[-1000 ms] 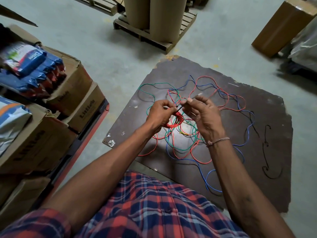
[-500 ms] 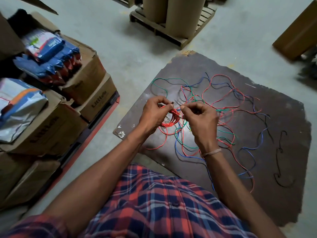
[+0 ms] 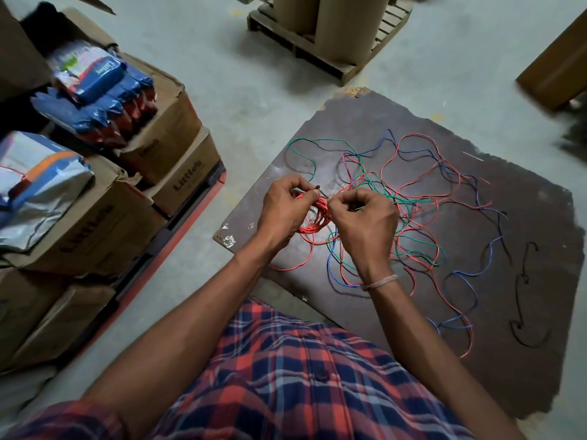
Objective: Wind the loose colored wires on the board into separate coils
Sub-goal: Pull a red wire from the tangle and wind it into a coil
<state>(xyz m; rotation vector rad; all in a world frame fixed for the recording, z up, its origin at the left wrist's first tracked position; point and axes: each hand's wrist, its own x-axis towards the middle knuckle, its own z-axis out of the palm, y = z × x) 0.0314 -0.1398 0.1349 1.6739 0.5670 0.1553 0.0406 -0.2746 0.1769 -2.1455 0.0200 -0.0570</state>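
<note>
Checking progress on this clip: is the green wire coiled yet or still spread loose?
Spread loose. The green wire lies in open loops across the board, tangled with other strands; only the red coil in the left hand is wound.

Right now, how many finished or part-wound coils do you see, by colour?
Red coil: 1, part-wound, held by the left hand and right hand
Green: 0, green wire lies loose
Blue: 0, blue wire lies loose
Black: 0, black wire lies loose
Total: 1
</note>
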